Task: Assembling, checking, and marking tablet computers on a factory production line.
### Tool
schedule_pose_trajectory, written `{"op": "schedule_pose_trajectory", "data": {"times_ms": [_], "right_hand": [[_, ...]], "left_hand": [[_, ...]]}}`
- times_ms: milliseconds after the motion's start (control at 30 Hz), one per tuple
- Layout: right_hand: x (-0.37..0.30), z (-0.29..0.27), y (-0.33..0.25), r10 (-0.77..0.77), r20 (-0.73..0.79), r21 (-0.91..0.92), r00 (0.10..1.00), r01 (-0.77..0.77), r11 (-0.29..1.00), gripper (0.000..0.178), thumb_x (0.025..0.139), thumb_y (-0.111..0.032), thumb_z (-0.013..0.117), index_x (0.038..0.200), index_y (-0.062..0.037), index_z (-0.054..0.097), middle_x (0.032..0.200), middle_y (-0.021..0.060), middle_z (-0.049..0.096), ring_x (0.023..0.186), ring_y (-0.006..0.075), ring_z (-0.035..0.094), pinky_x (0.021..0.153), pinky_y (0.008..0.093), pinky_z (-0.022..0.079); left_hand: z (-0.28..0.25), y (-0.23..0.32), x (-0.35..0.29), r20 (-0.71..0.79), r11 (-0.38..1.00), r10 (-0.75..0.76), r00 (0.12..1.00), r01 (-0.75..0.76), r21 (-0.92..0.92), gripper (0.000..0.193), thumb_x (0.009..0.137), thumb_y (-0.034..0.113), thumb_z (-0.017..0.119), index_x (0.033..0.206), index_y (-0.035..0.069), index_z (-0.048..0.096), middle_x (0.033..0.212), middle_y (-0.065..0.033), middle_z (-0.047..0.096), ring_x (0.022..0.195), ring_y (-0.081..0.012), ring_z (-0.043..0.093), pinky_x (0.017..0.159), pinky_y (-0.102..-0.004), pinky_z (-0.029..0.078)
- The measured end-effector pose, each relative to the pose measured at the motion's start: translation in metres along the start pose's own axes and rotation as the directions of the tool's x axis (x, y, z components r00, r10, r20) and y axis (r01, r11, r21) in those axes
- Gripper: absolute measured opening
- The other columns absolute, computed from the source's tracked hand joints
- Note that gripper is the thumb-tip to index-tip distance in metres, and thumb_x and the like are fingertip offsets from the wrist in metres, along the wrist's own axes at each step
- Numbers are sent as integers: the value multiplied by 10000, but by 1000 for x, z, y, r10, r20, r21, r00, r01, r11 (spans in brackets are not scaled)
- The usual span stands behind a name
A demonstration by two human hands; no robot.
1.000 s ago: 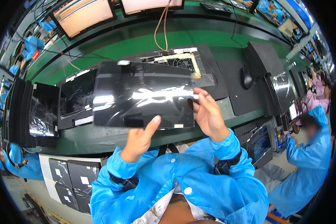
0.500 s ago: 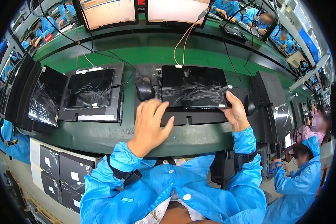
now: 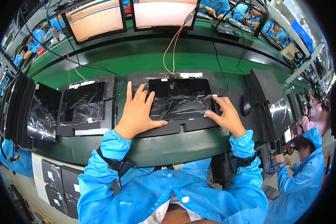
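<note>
A black tablet-like screen panel (image 3: 180, 99) under wrinkled clear film lies flat on a dark foam fixture (image 3: 164, 129). My left hand (image 3: 135, 114) is open beside the panel's left edge, fingers spread and pointing away from me, thumb stretched along the front edge. At the opposite side my right hand (image 3: 229, 116) rests with thumb and fingers apart. Its thumb touches the front right corner, and its fingertips meet the right edge near a small white tab. A white connector strip (image 3: 190, 75) shows just behind the panel, close to a thin looped cable (image 3: 168, 56).
Another filmed panel (image 3: 83, 101) lies on a fixture to the left, beside a leaning panel (image 3: 43, 112). A black mouse (image 3: 246, 105) sits right, near stacked dark foam (image 3: 267, 97). Two monitors (image 3: 164, 14) stand behind. Packed panels (image 3: 52, 174) lie lower left; co-workers surround the bench.
The panel has come down and nearer onto the fixture, uncovering the white strip behind it. My left hand has moved up beside it and covers the left mouse. My right hand's grip has loosened.
</note>
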State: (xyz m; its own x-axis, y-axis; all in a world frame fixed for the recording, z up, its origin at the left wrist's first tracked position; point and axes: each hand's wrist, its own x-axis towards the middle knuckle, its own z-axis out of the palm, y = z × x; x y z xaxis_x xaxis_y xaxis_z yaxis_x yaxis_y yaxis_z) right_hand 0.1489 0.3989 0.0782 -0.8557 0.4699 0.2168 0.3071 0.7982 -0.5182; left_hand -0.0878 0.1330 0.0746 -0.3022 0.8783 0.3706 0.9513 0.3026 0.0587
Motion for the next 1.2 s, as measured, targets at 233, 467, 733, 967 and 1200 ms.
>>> {"op": "schedule_pose_trajectory", "data": {"times_ms": [233,467,733,967,1200], "right_hand": [[-4,2,10,-162,28,-129,986,164,978,551,819,-337,834,1290,-92,687,1248,139,618,1113,337,625,913,423,529],[-3,-1,-17,-101,80,-192,992,115,975,540,823,-314,831,1283,-67,689,1242,144,620,1064,343,644,900,419,533],[46,88,-184,-810,49,62,584,808,586,252,801,-98,746,1043,-36,714,1066,114,679,989,313,651,831,419,521],[76,173,-230,-881,388,-42,272,960,278,198,774,-78,632,963,-26,658,919,135,620,930,325,618,822,440,512],[73,164,-257,-812,578,-166,81,986,-20,55,801,-92,605,847,-66,592,845,90,559,867,271,582,777,376,480]], "left_hand": [[7,-2,5,-83,997,67,994,-69,-29,960,678,694,784,1265,-55,656,1180,-263,642,1304,-397,537,1227,-679,107],[17,-1,-11,-192,998,32,981,-42,-50,889,705,676,768,1218,-47,695,1207,-248,655,1334,-378,523,1221,-698,102],[-38,62,-115,-270,827,36,962,-180,-532,435,777,282,841,1088,13,700,966,-127,661,889,-311,640,803,-416,532],[-76,63,-332,-453,734,-678,579,499,-460,171,802,-28,734,961,2,680,887,-145,703,795,-297,677,726,-367,537],[-78,111,-517,-328,44,-944,40,999,-3,822,756,395,868,1395,-7,543,1474,-222,493,1452,-420,382,1193,-548,268]]}}
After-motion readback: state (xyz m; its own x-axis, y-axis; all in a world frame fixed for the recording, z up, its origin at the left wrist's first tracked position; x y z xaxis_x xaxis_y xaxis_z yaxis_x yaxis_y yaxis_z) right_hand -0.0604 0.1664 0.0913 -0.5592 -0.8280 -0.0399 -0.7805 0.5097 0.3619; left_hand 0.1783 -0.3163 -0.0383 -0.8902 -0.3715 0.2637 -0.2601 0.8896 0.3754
